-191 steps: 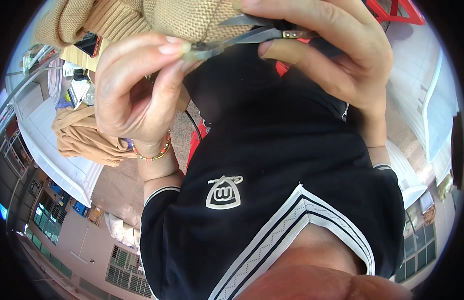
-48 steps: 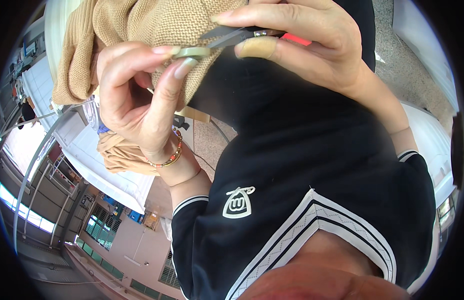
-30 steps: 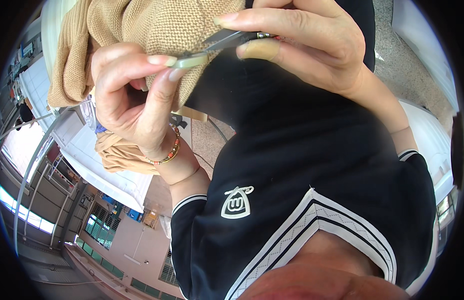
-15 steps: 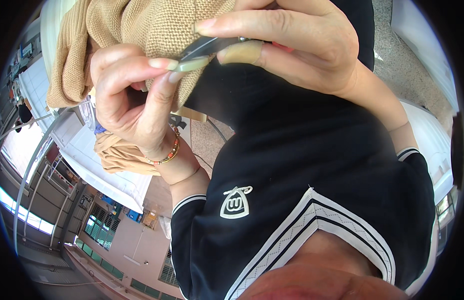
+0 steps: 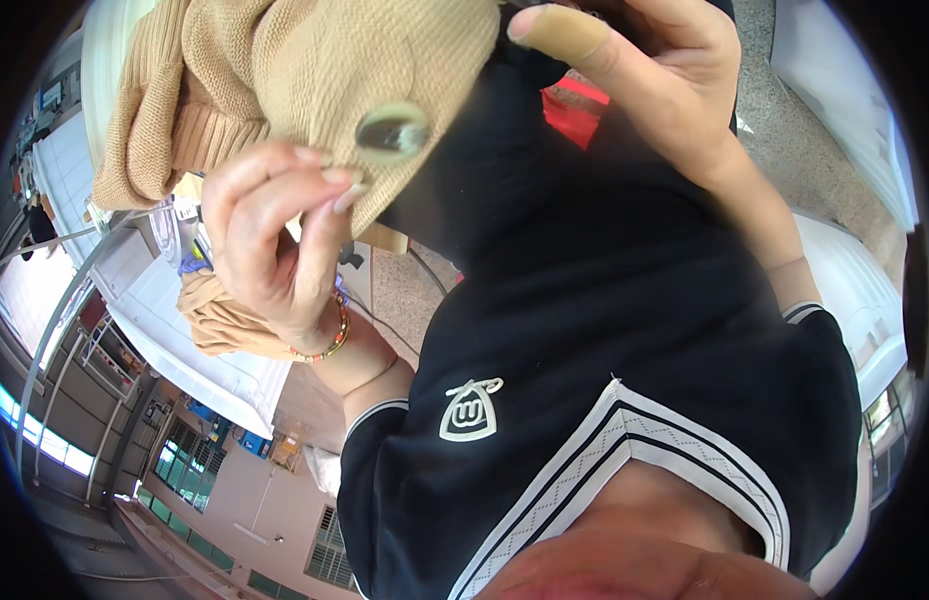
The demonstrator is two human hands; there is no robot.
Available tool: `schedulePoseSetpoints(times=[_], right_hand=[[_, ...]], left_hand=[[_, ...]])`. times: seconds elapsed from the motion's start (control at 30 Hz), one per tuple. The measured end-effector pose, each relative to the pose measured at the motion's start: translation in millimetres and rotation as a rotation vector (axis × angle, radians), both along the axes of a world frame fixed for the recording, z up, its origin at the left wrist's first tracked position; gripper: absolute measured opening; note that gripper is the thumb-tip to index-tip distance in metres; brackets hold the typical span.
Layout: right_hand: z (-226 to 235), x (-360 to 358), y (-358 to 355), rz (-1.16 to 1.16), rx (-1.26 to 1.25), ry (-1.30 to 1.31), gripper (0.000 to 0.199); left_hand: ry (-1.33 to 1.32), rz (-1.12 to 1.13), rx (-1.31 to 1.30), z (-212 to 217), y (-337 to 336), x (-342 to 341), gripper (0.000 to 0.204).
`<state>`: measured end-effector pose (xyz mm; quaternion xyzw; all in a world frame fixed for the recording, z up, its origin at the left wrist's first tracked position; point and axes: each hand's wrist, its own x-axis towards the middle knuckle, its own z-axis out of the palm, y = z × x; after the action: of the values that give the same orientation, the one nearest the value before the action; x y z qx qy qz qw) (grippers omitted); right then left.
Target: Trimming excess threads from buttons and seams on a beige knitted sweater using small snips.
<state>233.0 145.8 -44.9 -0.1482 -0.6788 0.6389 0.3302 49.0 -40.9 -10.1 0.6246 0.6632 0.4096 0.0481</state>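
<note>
My left hand (image 5: 274,225) is closed, thumb and fingertips pinching the edge of a beige knitted garment (image 5: 324,75). Just above the pinch, a large oval button-like piece (image 5: 392,131) lies against the knit, with a pale green rim and a dark shiny middle. My right hand (image 5: 664,85) is at the top edge, right of the garment. Its thumb, wrapped in a tan covering, points left toward the knit. The other fingers are bent and run partly out of the picture, so anything in them is hidden.
A red piece (image 5: 576,112) lies below my right hand, against dark cloth. More beige knitwear (image 5: 229,315) rests beside a white tray-like surface (image 5: 189,345) at the left. Another white surface (image 5: 849,295) stands at the right. Cables (image 5: 424,270) run over the speckled floor.
My right hand has drawn away from the button-like piece, toward the upper right. That piece has turned from edge-on to face-on. My left hand keeps pinching, slightly lower.
</note>
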Motion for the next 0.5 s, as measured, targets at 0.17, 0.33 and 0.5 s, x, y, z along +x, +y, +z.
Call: schedulePoseSetpoints(times=[0.17, 0.33, 0.5], right_hand=[[-47.2, -28.1, 7.5, 0.078, -0.053, 0.606, 0.032], [-18.5, -8.5, 1.6, -0.045, -0.326, 0.096, 0.031], [-18.8, -10.9, 3.8, 0.033, -0.248, 0.229, 0.032]], left_hand=[[-0.192, 0.081, -0.002, -15.0, -24.1, 3.6, 0.025], [-0.514, 0.151, -0.076, -21.4, -44.4, -1.9, 0.02], [-0.397, 0.304, -0.218, -56.2, -70.1, -26.1, 0.014]])
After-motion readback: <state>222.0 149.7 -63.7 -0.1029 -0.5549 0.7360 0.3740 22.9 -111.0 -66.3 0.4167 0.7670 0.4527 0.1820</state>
